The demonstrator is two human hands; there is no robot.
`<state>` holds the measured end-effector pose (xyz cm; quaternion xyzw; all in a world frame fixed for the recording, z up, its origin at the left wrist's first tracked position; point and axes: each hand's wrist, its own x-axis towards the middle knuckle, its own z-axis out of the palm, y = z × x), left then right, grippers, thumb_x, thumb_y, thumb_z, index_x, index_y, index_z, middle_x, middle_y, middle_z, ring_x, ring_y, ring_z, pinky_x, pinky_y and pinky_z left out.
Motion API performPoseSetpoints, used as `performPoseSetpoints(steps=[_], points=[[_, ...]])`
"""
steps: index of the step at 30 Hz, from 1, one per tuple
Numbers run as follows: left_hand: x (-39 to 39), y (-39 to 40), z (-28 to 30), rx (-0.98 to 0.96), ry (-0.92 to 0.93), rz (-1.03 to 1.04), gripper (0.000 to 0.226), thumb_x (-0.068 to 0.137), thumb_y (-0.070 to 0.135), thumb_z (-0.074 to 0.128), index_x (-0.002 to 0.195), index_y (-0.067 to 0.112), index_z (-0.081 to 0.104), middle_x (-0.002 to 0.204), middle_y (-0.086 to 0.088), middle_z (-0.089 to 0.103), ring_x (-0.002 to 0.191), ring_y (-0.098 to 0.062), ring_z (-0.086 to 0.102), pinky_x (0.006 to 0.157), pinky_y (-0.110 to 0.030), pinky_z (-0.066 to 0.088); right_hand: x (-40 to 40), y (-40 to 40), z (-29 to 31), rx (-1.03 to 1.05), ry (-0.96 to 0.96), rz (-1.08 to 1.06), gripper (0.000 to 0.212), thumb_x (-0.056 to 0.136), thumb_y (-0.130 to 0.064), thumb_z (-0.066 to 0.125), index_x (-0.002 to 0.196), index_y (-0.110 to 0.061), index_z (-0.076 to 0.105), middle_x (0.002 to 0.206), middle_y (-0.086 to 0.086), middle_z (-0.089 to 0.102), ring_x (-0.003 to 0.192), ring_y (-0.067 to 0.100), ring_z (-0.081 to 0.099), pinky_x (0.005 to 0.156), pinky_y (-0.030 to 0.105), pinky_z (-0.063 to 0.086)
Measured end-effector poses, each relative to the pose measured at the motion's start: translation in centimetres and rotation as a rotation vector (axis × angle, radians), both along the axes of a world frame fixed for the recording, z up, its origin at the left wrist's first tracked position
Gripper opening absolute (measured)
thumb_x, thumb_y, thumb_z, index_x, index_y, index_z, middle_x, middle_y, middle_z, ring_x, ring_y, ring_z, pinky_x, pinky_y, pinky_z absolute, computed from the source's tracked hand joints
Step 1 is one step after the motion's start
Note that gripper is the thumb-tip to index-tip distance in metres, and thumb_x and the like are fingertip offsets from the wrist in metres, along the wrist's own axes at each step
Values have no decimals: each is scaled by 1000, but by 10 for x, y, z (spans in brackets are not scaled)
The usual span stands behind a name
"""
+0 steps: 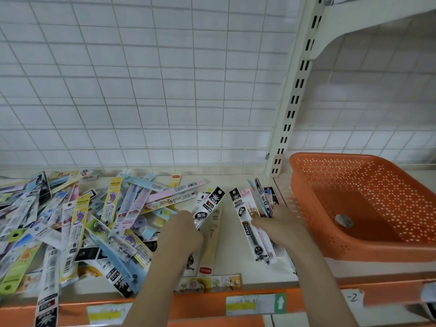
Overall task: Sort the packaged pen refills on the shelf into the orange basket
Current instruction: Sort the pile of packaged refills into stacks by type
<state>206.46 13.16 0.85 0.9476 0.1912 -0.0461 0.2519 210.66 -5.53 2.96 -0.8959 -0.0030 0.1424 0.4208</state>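
A: Item 1, shelf [236, 274] left?
B: Loose heap of packaged pen refills [77, 220], overlapping.
A: Item 2?
B: Left hand [182, 234], fingers curled round a black refill pack [207, 208].
A: Item 3?
B: Right hand [280, 225], fingers pinching a fanned bunch of packs [247, 223].
A: Item 4?
B: Orange basket [368, 251], far right on the shelf, just beside the right hand.

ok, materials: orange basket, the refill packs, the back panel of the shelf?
Orange basket: looks like moulded plastic, matte, walls and floor perforated with small holes.
Refill packs: thin glossy plastic sleeves, probably with printed card or film inside; glare on several, clear parts show the refills.
Back panel: white wire grid, likely coated metal, over a flat pale sheet; that sheet's material is unclear.
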Motion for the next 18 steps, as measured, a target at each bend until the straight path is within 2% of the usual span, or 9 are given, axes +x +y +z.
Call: performPoseSetpoints(steps=[2,4,7,10,12,15,16,17,18], points=[[0,2,0,-67,-1,-12,34,81,12,57,61,13,30,60,0,35,51,-14,35,42,-20,24,0,-1,1,-23,-10,11,25,78,-11,57,64,-14,36,49,-4,27,40,11,27,44,23,19],[0,4,5,-171,-21,-6,30,79,9,55,59,11,32,56,1,33,48,-13,29,41,-19,23,0,-2,2,-28,-7,21,22,77,-11,56,66,-14,37,48,-5,25,39,11,26,44,22,18],[-2,9,18,-334,-70,47,24,80,5,52,60,10,40,55,0,44,47,-13,36,44,-20,27,-1,-1,7,12,12,26,19,79,-12,54,70,-14,38,52,-3,26,44,12,27,47,24,19],[-5,17,31,-475,-110,88,12,79,4,54,68,8,57,69,-4,69,53,-14,55,51,-21,40,-3,1,10,69,30,12,23,83,-15,54,68,-15,36,57,-1,28,51,14,30,52,27,21],[-7,21,32,-554,-125,97,12,78,2,53,70,2,61,64,-3,71,68,-21,65,63,-27,47,-4,3,14,90,31,25,25,84,-16,53,66,-15,35,58,-1,29,52,14,31,53,28,22],[-9,23,30,-633,-105,143,9,83,-1,50,84,1,59,65,-6,65,60,-19,63,59,-28,48,-3,4,14,82,49,9,30,86,-18,49,63,-14,29,55,-1,24,48,14,25,52,28,20],[-9,22,30,-639,-96,157,9,85,0,48,86,3,56,67,-7,61,58,-19,61,57,-27,46,-2,4,13,81,70,3,27,87,-21,47,66,-10,32,55,1,28,49,14,28,51,28,26],[-9,21,29,-608,-94,150,7,85,1,47,84,4,53,67,-7,56,57,-19,57,55,-26,43,-2,5,11,84,84,4,25,87,-23,45,74,-4,39,59,9,38,53,16,35,56,31,40],[-8,21,28,-543,-92,131,7,86,3,46,80,6,50,65,-5,50,56,-18,50,52,-24,39,-1,6,10,120,111,4,27,87,-25,42,88,2,43,70,20,51,57,19,46,70,42,52]])
